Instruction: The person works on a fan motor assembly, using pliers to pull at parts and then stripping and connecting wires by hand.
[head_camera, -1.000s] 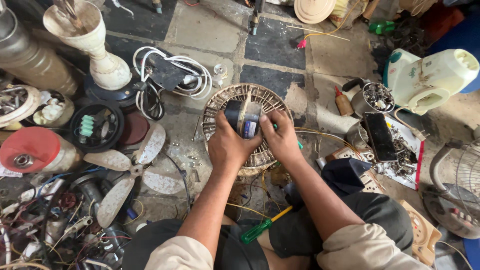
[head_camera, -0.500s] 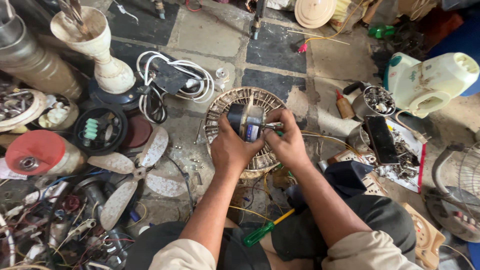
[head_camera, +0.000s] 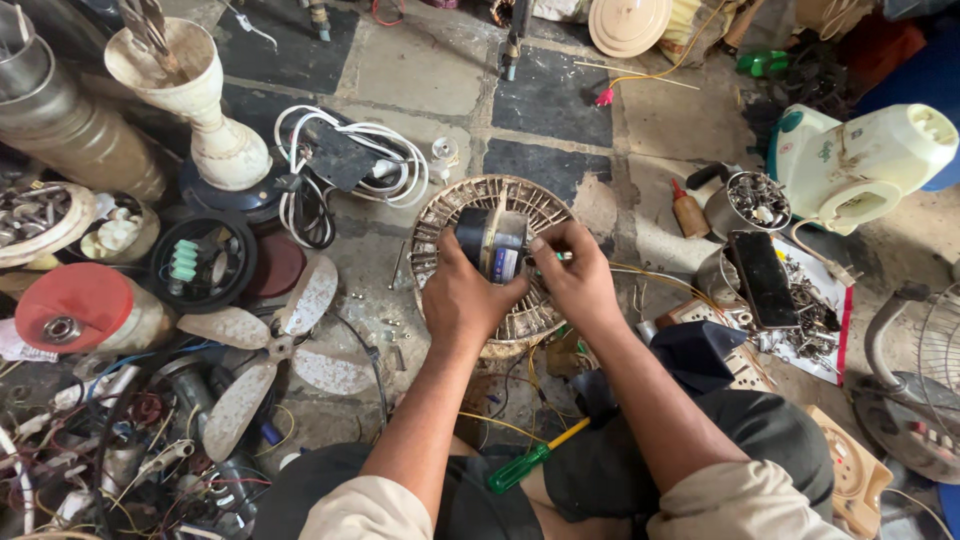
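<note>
A small fan motor (head_camera: 491, 243), dark with a blue label, sits in the middle of a round slotted metal fan housing (head_camera: 448, 212) on the stone floor. My left hand (head_camera: 463, 297) grips the motor from its near left side. My right hand (head_camera: 577, 280) holds the motor's right side, fingers pinched at a small metal part by its edge. Yellow wires (head_camera: 655, 277) run off to the right from under my right hand.
A green-handled screwdriver (head_camera: 533, 459) lies between my knees. A clear fan blade (head_camera: 268, 345) and loose screws lie left of the housing. White cable coils (head_camera: 352, 166), a white pedestal (head_camera: 205, 112), tins of screws (head_camera: 755, 199), a white fan body (head_camera: 862, 162) and wiring scrap (head_camera: 110, 450) surround me.
Both hands have stayed on the motor, shifting a little; my right fingers have moved in closer to its right edge. The view has shifted slightly.
</note>
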